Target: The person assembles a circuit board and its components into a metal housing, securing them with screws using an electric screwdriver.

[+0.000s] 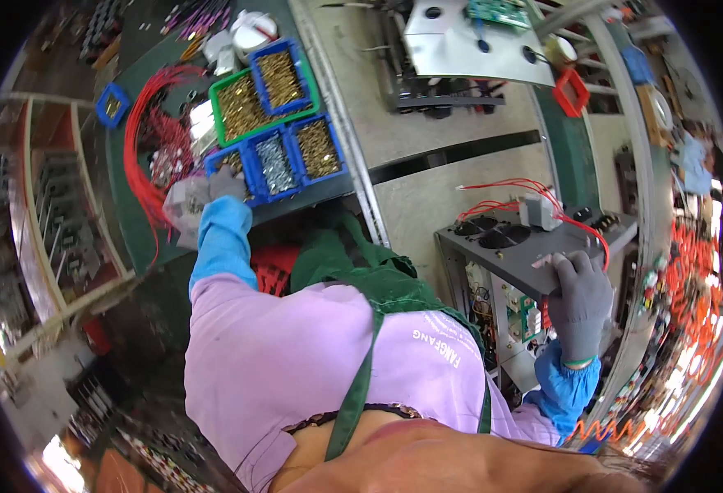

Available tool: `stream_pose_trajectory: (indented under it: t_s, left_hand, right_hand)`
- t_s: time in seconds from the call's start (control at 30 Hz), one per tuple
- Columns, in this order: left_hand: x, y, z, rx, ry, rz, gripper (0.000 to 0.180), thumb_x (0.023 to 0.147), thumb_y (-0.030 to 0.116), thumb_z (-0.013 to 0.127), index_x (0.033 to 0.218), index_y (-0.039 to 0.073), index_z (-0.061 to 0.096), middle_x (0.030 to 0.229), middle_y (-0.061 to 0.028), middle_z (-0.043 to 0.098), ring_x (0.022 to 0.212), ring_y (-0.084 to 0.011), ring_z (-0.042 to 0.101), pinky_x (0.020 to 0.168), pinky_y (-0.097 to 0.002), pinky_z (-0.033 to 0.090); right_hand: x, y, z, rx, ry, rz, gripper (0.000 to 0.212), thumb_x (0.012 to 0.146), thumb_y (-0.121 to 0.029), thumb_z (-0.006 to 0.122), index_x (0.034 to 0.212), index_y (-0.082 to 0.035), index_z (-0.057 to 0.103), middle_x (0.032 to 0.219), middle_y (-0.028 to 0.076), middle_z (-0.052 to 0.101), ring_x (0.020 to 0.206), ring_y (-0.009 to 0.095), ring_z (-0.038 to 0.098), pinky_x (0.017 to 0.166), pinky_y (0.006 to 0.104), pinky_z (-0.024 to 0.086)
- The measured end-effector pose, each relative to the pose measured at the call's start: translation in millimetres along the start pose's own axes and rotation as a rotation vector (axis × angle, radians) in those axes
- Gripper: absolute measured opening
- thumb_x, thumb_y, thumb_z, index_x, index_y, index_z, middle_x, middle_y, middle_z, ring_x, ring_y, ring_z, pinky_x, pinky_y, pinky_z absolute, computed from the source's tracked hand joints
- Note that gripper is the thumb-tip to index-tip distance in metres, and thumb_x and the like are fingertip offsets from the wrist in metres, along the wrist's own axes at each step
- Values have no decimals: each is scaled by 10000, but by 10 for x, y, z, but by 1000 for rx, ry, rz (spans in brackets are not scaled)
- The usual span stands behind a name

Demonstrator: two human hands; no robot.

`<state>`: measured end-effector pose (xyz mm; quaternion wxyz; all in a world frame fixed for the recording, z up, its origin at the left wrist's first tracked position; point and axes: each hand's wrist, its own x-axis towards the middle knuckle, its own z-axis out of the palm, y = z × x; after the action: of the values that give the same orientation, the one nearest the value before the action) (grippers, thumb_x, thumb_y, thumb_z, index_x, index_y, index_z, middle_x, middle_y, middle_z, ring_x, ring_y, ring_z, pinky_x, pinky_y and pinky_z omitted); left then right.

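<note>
My left hand (225,182), in a grey glove, reaches into a small blue bin (235,156) at the near-left corner of the group of bins. Its fingertips are hidden and blurred. Beside it lies a clear plastic bag (184,202). Neighbouring blue bins hold silver screws (276,164) and brass-coloured fasteners (318,149). My right hand (582,297), also grey-gloved with bare fingertips, rests at the near edge of a grey metal cabinet (501,256). Its fingers are curled together; anything between them is too small to make out. Red wires (587,223) run from a white block (537,212) on the cabinet top.
A green tray (315,97) holds more brass-coloured parts. Long red wires (135,135) lie coiled on the left bench. Two round black fans (505,237) are set in the cabinet top. A white panel (452,49) stands farther off, near a red bin (571,92).
</note>
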<state>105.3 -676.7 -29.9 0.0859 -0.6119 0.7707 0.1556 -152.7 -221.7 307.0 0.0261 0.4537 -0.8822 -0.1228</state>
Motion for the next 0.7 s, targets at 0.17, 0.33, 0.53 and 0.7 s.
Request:
stream_pose_trajectory:
  t_s: [0.17, 0.33, 0.53, 0.7]
  left_hand:
    - [221, -431, 155, 20, -90, 41, 344, 882, 328, 509, 1112, 81, 568, 1083, -235, 626, 1024, -407, 591, 879, -507, 431]
    - [411, -556, 356, -161, 7, 33, 254, 874, 149, 512, 1118, 78, 505, 963, -227, 631, 884, -378, 630, 752, -453, 483]
    - [1452, -1548, 1104, 185, 31, 346, 271, 840, 181, 553, 1065, 33, 522, 907, -226, 632, 841, -357, 634, 728, -439, 485]
    - [1621, -1422, 1277, -144, -137, 103, 284, 804, 244, 608, 949, 5, 558, 812, -175, 636, 752, -269, 619, 717, -379, 491]
  right_hand:
    - [16, 76, 68, 67, -7, -22, 341, 619, -81, 650, 956, -130, 621, 887, 52, 575, 775, 268, 578, 625, 394, 460]
    - [-200, 103, 40, 105, 45, -11, 305, 683, -137, 638, 985, -104, 613, 974, 38, 580, 850, 222, 598, 651, 359, 482]
    - [-490, 141, -94, 181, 195, -34, 307, 691, -127, 648, 997, -106, 630, 1026, 34, 607, 827, 216, 603, 647, 344, 483]
    - [-678, 171, -88, 179, 327, -49, 273, 675, -107, 672, 946, -92, 644, 977, 50, 621, 790, 224, 606, 650, 348, 490]
